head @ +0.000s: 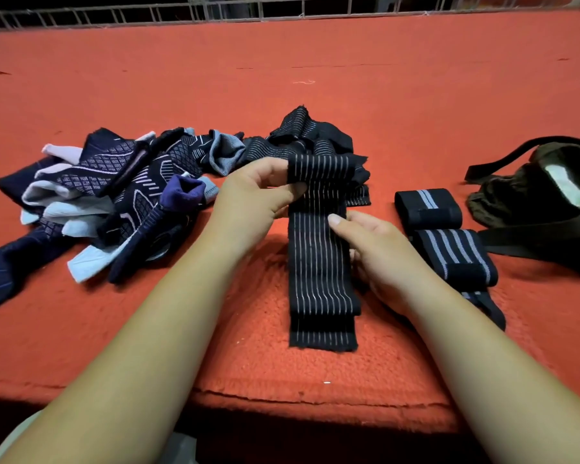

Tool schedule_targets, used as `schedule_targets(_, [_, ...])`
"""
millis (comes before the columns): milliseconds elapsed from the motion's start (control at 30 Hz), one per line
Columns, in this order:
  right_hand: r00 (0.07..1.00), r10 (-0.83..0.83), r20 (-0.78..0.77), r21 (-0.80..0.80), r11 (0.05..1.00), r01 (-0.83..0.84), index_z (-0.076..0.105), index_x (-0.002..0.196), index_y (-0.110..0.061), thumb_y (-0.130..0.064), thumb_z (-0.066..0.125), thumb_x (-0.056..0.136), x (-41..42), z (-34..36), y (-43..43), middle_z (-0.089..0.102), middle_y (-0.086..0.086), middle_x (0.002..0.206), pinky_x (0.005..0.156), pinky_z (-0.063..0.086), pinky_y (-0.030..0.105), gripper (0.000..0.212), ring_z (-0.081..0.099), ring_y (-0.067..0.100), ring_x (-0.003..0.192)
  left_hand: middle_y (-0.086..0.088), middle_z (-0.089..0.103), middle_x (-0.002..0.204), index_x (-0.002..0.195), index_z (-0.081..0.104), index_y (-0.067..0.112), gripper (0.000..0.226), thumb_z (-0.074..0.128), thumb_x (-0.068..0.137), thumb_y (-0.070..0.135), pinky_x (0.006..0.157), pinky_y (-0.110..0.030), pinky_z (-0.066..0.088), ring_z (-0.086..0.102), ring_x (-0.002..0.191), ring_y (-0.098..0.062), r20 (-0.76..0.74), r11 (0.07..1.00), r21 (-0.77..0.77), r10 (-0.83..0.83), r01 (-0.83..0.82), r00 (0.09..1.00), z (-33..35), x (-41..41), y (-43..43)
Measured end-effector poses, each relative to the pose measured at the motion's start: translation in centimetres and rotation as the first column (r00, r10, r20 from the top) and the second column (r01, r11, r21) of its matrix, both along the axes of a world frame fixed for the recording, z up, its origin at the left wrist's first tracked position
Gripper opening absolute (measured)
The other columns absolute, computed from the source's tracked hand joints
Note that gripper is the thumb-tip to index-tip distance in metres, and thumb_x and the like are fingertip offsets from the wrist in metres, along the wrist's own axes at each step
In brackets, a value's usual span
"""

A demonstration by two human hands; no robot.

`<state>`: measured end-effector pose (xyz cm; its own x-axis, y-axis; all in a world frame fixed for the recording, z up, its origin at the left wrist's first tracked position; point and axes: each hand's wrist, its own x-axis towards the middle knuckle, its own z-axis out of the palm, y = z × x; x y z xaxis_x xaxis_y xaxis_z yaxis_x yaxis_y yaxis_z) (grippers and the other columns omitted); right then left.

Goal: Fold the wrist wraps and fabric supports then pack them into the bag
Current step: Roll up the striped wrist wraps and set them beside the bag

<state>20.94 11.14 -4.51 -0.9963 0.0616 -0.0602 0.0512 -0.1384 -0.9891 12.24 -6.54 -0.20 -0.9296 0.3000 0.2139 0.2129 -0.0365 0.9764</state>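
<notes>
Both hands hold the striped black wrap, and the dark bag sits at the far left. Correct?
No: the head view shows the dark bag at the far right, beside the folded wraps. The left hand and right hand do hold the striped black wrap.

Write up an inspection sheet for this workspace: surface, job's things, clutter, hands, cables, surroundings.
Surface: red carpet, fuzzy.
Job's things: black striped wrap held in both hands, lower end lying on the carpet; folded wrap and second folded wrap to its right; olive bag at far right; unsorted pile of supports at left.
Clutter: loose thread on the far carpet.
Hands: left hand pinches the wrap's upper end; right hand grips its middle.
Cables: nothing seen.
Surroundings: metal railing along the far edge, dark beyond.
</notes>
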Motion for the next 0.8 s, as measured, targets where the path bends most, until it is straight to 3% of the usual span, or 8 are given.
schedule_targets(100, [0.998,-0.055,0.014,-0.099,0.993,0.056,0.076,0.116,-0.011,-0.014,0.052,0.109,-0.1,0.3,0.1,0.076,0.012,0.103,0.072,0.052,0.035,0.025,0.066,0.028,0.090,-0.005,0.081,0.096,0.102,0.080,0.010,0.023,0.077,0.087,-0.008,0.084,-0.031,0.061,0.074,0.091,-0.013,-0.062,0.998,-0.064,0.001,-0.005,0.998,-0.3,-0.1,-0.1])
schedule_targets(167, [0.997,-0.071,0.019,-0.152,0.986,0.073,0.077,0.117,-0.011,-0.011,0.049,0.110,-0.1,0.6,0.2,0.079,0.014,0.113,0.083,0.058,0.040,0.030,0.069,0.030,0.101,-0.002,0.082,0.096,0.103,0.082,0.007,0.025,0.077,0.085,-0.010,0.083,-0.023,0.057,0.075,0.089,-0.007,-0.086,0.994,-0.109,-0.008,-0.002,0.996,-0.2,-0.1,-0.1])
schedule_targets(300, [0.996,-0.066,0.066,-0.277,0.957,0.082,0.079,0.121,-0.013,-0.042,0.039,0.116,-0.5,0.6,0.8,0.073,0.020,0.130,0.114,0.044,0.064,0.050,0.066,0.040,0.118,0.000,0.081,0.111,0.105,0.084,0.008,0.030,0.071,0.088,-0.013,0.090,-0.018,0.055,0.076,0.104,-0.008,-0.113,0.984,-0.179,-0.037,0.016,0.993,-0.2,-0.1,-0.4])
schedule_targets(400, [0.997,-0.030,0.064,-0.246,0.968,0.045,0.076,0.127,-0.014,-0.054,0.041,0.112,-0.5,0.6,1.1,0.076,0.017,0.123,0.104,0.053,0.057,0.055,0.072,0.032,0.106,0.003,0.079,0.119,0.102,0.086,0.011,0.040,0.061,0.087,-0.016,0.101,-0.029,0.057,0.072,0.117,-0.012,-0.137,0.977,-0.211,-0.049,0.019,0.989,-0.2,-0.2,-0.4])
schedule_targets(500, [0.997,-0.078,0.020,-0.159,0.984,0.080,0.076,0.120,-0.013,-0.034,0.055,0.111,-0.2,0.5,0.9,0.078,0.010,0.110,0.088,0.057,0.044,0.031,0.069,0.030,0.097,-0.004,0.079,0.119,0.102,0.084,0.009,0.041,0.052,0.090,-0.014,0.106,-0.041,0.058,0.073,0.117,-0.024,-0.050,0.989,-0.146,-0.043,0.035,0.998,-0.2,0.0,0.1])
schedule_targets(633, [0.991,-0.120,-0.063,-0.055,0.992,0.117,0.073,0.120,-0.009,-0.019,0.061,0.107,-0.4,0.2,0.9,0.077,0.007,0.101,0.078,0.052,0.039,0.020,0.069,0.024,0.082,-0.013,0.077,0.115,0.116,0.076,0.011,0.022,0.063,0.100,0.003,0.092,-0.035,0.063,0.075,0.108,-0.019,0.032,0.994,-0.098,-0.041,0.044,0.999,0.0,0.7,0.7])
schedule_targets(700, [0.984,-0.151,-0.092,-0.030,0.988,0.148,0.073,0.120,-0.012,-0.020,0.065,0.105,-0.5,0.0,1.0,0.080,0.011,0.109,0.088,0.061,0.051,0.019,0.077,0.029,0.095,-0.011,0.075,0.108,0.119,0.074,0.011,0.018,0.070,0.101,0.013,0.081,-0.030,0.064,0.073,0.098,-0.015,0.067,0.985,-0.148,-0.077,0.087,0.995,0.0,1.0,0.7])
schedule_targets(800, [0.979,-0.157,-0.131,0.009,0.987,0.160,0.073,0.122,-0.014,-0.021,0.068,0.104,-0.5,-0.4,1.0,0.078,0.019,0.116,0.101,0.057,0.064,0.020,0.075,0.042,0.112,-0.003,0.075,0.095,0.113,0.077,0.007,0.015,0.071,0.101,0.012,0.071,-0.031,0.061,0.070,0.083,-0.011,0.056,0.975,-0.202,-0.086,0.096,0.995,-0.4,1.1,0.7])
